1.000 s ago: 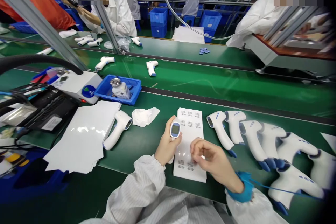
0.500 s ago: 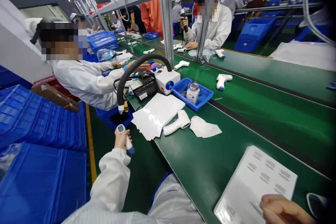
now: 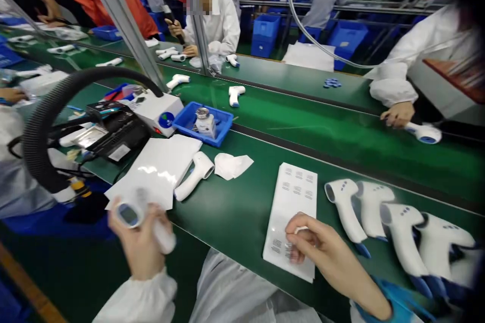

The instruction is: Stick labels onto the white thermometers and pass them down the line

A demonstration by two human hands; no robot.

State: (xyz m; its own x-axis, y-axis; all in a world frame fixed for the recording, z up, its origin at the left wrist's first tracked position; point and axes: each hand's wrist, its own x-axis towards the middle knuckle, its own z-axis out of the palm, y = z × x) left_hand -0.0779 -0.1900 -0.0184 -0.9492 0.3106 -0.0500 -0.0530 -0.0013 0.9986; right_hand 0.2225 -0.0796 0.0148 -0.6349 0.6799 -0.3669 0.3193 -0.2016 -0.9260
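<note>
My left hand (image 3: 142,242) is wrapped round a white infrared thermometer (image 3: 164,234), its round display turned up toward me; motion blurs it. It is at the table's near edge, by a stack of glossy white sheets (image 3: 151,169). My right hand (image 3: 312,242) is pinched over a stack of label sheets (image 3: 275,217) printed with small blocks of text. Whatever is between its fingertips, if anything, is too small to make out. To the right, several white and blue thermometers (image 3: 346,212) lie side by side. Another thermometer body (image 3: 195,176) rests against the glossy sheets.
A blue tray (image 3: 223,133) holds a metal-capped bottle (image 3: 205,123). Behind the sheets stand a white box unit (image 3: 159,111) and a black ribbed hose (image 3: 34,126). A crumpled white paper (image 3: 232,165) lies nearby. Across the green belt (image 3: 295,128), a co-worker's hand (image 3: 399,113) holds a thermometer.
The view has swung right, bringing the row of thermometers into sight. My left hand has come up to the table edge with its thermometer. My right hand stays pinched over the label sheets.
</note>
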